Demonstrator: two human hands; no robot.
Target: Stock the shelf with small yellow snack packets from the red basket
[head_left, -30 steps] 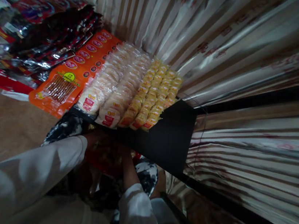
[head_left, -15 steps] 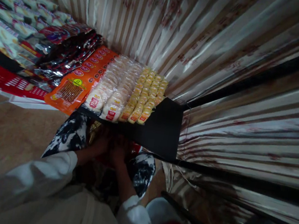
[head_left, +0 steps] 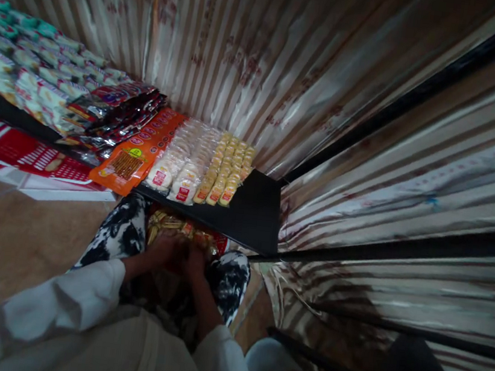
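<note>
My left hand [head_left: 162,250] and right hand [head_left: 194,259] sit close together; I can't tell whether either grip is clamped. Gold-wrapped packets [head_left: 168,222] lie at their twelve o'clock; lifting carelessly could knock the black shelf [head_left: 258,211] beyond, spilling yellow packs [head_left: 225,173].

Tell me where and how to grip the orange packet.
Pinch the orange packet by its near end, probably best from the wearer's side: it looks flat, and that end appears to jut past the front edge of the black shelf.
</note>
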